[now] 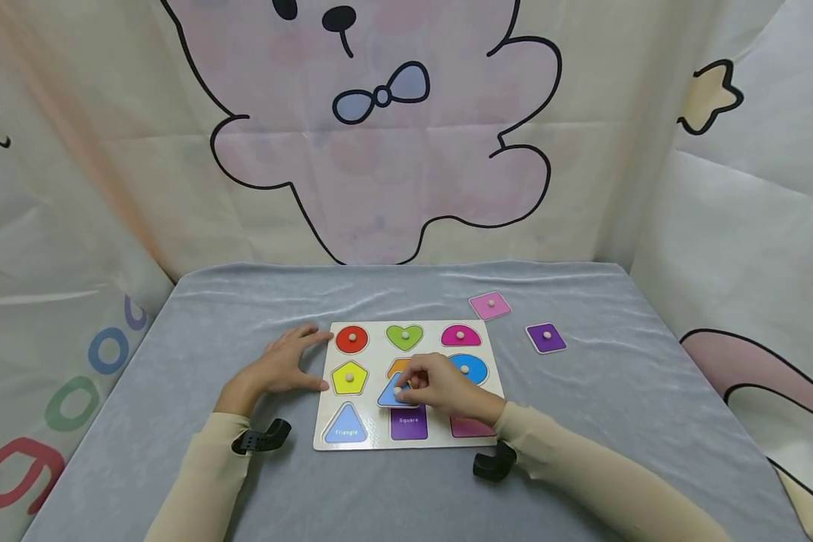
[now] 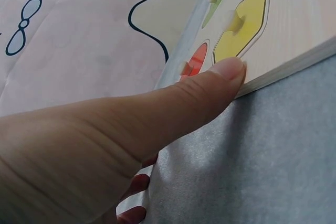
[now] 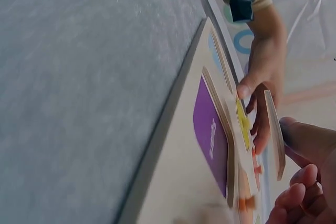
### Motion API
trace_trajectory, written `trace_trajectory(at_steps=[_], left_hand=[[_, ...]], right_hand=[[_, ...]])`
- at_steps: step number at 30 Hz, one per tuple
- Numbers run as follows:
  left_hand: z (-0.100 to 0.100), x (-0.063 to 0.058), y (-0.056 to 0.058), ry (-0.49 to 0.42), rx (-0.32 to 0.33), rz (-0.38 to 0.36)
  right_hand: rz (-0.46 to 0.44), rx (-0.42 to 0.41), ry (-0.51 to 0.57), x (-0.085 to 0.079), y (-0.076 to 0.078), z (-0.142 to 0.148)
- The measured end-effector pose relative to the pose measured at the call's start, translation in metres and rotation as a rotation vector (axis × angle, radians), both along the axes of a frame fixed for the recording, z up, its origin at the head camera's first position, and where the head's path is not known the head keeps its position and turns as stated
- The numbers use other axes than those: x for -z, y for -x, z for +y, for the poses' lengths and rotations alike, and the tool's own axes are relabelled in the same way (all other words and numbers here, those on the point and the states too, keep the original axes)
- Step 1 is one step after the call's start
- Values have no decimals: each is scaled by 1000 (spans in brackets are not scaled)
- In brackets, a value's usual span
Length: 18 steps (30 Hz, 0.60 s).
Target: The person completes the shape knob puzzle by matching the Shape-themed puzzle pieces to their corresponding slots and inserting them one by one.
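Note:
A white wooden puzzle board (image 1: 378, 430) lies on the table. My left hand (image 1: 278, 366) rests at its left edge, fingers spread; the thumb (image 2: 210, 85) touches the rim beside the yellow pentagon (image 2: 247, 22). My right hand (image 1: 447, 388) pinches the knob of a blue triangle piece (image 1: 388, 395), held above the middle of the board. Edge-on in the right wrist view, this triangle piece (image 3: 275, 137) is apart from the board. The triangle recess (image 1: 346, 426), the purple square recess (image 1: 409, 426) and a pink recess (image 1: 470, 427) hold no pieces. An orange piece (image 1: 397, 366) is partly hidden.
Off the board's upper right lie a pink four-sided piece (image 1: 481, 307) and a purple square piece (image 1: 554, 344). A red circle (image 1: 345, 342), green heart (image 1: 397, 332), magenta half-circle (image 1: 470, 340) and blue oval (image 1: 476, 373) sit in the board. Grey cloth (image 1: 616, 421) covers the table.

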<state>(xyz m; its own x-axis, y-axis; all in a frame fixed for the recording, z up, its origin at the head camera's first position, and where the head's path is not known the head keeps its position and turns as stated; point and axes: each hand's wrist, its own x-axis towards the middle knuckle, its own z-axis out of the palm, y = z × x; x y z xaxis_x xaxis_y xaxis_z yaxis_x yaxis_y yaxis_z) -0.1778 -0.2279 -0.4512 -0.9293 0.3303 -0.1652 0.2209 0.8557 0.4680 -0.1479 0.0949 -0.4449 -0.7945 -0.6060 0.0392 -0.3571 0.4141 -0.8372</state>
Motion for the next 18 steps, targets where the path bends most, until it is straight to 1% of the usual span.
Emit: trace_trajectory(at_steps=[7,14,18], left_hand=[[2,-1,-1,4,-5,-7],[1,-2,0,13,1,-1],[1,-3,0,10,1,-8]], right_hand=[[-10,-42,11,-2,-4,-13],[10,-66,-30,-3,-10,-30],[1,-63,-49,-1,-14,-40]])
